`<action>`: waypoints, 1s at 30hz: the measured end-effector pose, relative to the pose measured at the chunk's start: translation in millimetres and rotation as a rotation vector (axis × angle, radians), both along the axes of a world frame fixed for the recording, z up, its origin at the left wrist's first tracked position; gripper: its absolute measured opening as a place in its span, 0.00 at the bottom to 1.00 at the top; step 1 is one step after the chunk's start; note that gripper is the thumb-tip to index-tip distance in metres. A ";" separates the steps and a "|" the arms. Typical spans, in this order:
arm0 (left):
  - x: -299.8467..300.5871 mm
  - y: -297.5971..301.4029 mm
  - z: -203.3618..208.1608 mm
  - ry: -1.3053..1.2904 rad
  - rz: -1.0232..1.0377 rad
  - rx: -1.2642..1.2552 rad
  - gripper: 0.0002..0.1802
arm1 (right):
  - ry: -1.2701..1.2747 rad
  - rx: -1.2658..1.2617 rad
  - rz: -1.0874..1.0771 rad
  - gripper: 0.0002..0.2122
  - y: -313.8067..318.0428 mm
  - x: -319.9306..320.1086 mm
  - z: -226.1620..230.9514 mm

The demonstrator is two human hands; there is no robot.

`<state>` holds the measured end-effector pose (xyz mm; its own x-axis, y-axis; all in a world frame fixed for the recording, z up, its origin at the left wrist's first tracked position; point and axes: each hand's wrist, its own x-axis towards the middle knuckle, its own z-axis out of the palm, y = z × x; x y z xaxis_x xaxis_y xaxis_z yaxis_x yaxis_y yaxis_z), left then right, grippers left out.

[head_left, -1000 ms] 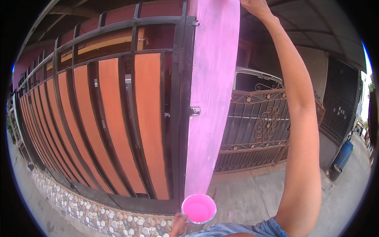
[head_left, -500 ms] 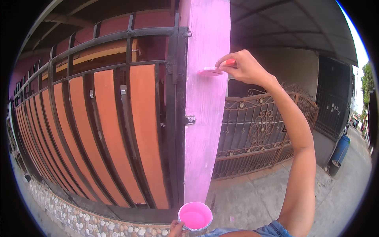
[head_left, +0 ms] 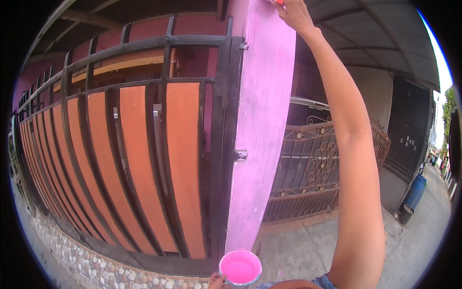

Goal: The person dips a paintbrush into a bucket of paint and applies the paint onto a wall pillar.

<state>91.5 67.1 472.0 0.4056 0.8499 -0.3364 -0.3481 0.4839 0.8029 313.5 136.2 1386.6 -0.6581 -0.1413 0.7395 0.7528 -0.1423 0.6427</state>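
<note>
My right hand (head_left: 294, 13) is raised to the top edge of the view, its fingers closed around the red handle of a paintbrush (head_left: 280, 2). The bristles are mostly cut off by the frame's edge, close against the upper part of the pillar (head_left: 263, 106). That pillar carries streaky light pink paint. Low in the view, my left hand (head_left: 217, 281) grips the rim of a bucket (head_left: 240, 268) of bright pink paint, with the fingers at its left side. The bucket is upright, in front of the pillar's foot.
A gate with orange slats (head_left: 184, 168) and black metal bars joins the pillar on the left, above a pebbled strip (head_left: 110, 275). To the right stand a brown scrollwork gate (head_left: 313, 164) and a blue barrel (head_left: 415, 192). A small metal plate (head_left: 240, 155) sits on the pillar's edge.
My right hand and the paintbrush have risen from mid-pillar to the top edge of the view. The left hand still holds the bucket. The whole view has shifted slightly.
</note>
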 end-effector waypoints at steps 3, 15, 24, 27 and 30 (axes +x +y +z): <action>-1.9 12.2 10.6 -0.033 0.011 -0.013 0.17 | -0.017 -0.143 -0.006 0.08 17.7 15.0 -59.2; -35.2 -9.8 105.2 -0.243 0.034 0.051 0.13 | -0.025 -0.002 0.109 0.08 -6.3 -17.5 29.5; -34.6 -2.4 65.9 -0.060 -0.001 -0.085 0.14 | -0.014 -0.348 -0.117 0.10 -28.9 -28.9 -45.8; -32.6 1.6 57.3 -0.055 -0.016 -0.064 0.14 | 0.036 -0.228 -0.026 0.09 -37.3 -24.1 -9.6; -32.8 -0.7 52.9 -0.052 -0.024 -0.062 0.14 | 0.060 -0.068 0.052 0.08 -22.4 -18.2 44.2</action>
